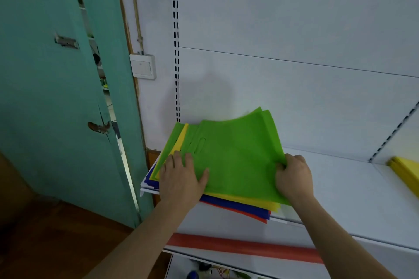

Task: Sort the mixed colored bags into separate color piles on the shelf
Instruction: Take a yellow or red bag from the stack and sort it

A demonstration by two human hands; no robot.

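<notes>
While the left hand (181,176) presses flat on the mixed stack (226,201) on the shelf (351,188), the right hand (292,176) pinches the top green bag (235,156) at its edge; thin and floppy, it probably slides off easily beneath those fingers.

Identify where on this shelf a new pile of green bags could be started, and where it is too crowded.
Free: the bare white shelf between the right hand and the yellow pile at the far right. Crowded: the left end, where the mixed stack lies under the left hand.
</notes>
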